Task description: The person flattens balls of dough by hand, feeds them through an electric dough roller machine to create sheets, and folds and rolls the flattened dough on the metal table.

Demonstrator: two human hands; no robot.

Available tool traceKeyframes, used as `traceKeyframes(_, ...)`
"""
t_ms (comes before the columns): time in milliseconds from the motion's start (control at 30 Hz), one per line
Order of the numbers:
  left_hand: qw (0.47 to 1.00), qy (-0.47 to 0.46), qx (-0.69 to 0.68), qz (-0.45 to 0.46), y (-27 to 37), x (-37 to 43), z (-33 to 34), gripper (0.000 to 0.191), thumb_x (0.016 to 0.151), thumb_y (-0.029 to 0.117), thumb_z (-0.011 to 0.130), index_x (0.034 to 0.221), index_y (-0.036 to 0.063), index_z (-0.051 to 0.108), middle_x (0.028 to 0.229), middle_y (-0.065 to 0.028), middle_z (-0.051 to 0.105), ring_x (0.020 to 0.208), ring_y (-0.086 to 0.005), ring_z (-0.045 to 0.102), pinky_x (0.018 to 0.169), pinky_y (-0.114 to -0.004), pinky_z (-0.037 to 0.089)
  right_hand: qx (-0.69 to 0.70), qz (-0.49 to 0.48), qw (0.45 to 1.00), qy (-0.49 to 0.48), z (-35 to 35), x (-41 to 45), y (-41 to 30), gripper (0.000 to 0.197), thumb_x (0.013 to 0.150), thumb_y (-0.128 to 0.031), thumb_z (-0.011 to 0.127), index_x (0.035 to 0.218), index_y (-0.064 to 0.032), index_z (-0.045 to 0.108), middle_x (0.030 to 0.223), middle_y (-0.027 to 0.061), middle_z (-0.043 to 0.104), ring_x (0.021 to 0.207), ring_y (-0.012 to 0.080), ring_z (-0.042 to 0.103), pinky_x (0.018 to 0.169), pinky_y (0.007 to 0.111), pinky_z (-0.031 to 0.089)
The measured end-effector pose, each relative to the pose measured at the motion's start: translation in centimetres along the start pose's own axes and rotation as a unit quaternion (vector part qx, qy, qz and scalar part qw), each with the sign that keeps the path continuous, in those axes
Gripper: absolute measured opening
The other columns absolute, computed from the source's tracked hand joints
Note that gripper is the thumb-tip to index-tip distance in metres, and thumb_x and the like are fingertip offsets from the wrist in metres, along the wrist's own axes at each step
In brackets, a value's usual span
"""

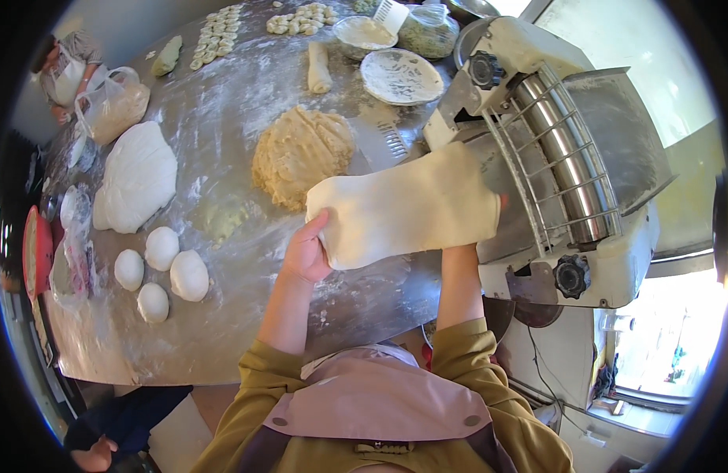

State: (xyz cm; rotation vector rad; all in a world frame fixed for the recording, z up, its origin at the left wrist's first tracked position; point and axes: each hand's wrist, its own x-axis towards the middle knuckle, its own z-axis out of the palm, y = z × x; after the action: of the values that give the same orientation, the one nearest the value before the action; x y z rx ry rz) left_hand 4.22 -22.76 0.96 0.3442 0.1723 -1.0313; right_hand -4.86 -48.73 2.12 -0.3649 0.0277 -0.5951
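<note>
A smooth, pale dough sheet (399, 207) is stretched between my two hands above the table. My left hand (309, 251) grips its left end, the thumb lying on top. Under the right end is my right hand (504, 201), mostly hidden by the sheet, with only fingertips showing past the edge and the wrist below. Just right of the sheet stands a dough sheeter with a steel roller (568, 159) behind a wire guard (535, 177). Behind the sheet's left end sits a large, rough yellowish dough mound (302, 154).
Several dough balls (189, 275) and a big white dough slab (138, 177) lie left on the floured metal table (252, 331). A dough roll (319, 68), floury bowl (401, 77), metal scraper (387, 142) and bagged green filling (428, 32) are farther back. Another person (74, 65) stands far left.
</note>
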Motion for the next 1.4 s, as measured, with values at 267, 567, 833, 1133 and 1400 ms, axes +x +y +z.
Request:
traceKeyframes(267,0.962,0.172,0.208,0.045,5.9,-12.4,-5.1,0.042,0.093,0.023,0.052,0.129,0.0006,0.047,0.12,-0.0121,0.059,0.108,-0.0256,0.059,0.092,-0.042,0.048,0.117,0.184,0.976,-0.012,4.2,-10.5,7.7,0.078,0.088,-0.061,0.042,0.143,-0.0079,0.031,0.145,0.0126,0.036,0.132,0.0321,0.036,0.108,0.049,0.028)
traceKeyframes(567,0.399,0.443,0.773,0.216,5.0,-20.0,-16.3,0.046,0.084,0.03,0.061,0.12,0.0028,0.054,0.106,-0.0181,0.061,0.094,-0.0343,0.061,0.079,-0.04,0.049,-0.143,0.406,0.886,0.172,-1.9,-13.8,13.6,0.046,0.094,-0.03,0.048,0.132,-0.0043,0.044,0.127,0.0105,0.054,0.116,0.0279,0.052,0.099,0.042,0.042)
traceKeyframes(833,0.242,0.487,0.791,0.28,2.7,-18.4,-14.7,0.028,0.086,0.024,0.059,0.112,0.0174,0.063,0.086,-0.0053,0.054,0.07,-0.0266,0.06,0.055,-0.038,0.049,-0.779,0.173,0.602,-0.025,-0.1,-13.1,13.9,0.049,0.089,-0.017,0.055,0.136,-0.0103,0.04,0.108,0.0161,0.063,0.093,0.0275,0.064,0.078,0.035,0.05)
traceKeyframes(1133,0.275,0.394,0.809,0.34,3.0,-18.1,-15.4,0.041,0.085,0.014,0.056,0.125,0.0055,0.053,0.131,-0.0168,0.046,0.122,-0.0348,0.044,0.1,-0.041,0.037,-0.759,0.15,0.629,-0.07,-2.0,-12.9,13.3,0.048,0.089,-0.017,0.057,0.133,-0.0066,0.042,0.102,0.0178,0.065,0.087,0.0285,0.066,0.076,0.036,0.05)
traceKeyframes(1400,0.447,0.398,0.742,0.303,2.4,-17.9,-13.6,0.047,0.091,0.011,0.044,0.136,0.0008,0.038,0.14,-0.0185,0.04,0.134,-0.0346,0.032,0.109,-0.046,0.025,-0.76,0.136,0.628,-0.097,-2.9,-13.1,13.0,0.05,0.089,-0.017,0.057,0.134,-0.0044,0.04,0.103,0.0193,0.065,0.09,0.0307,0.065,0.077,0.037,0.05)
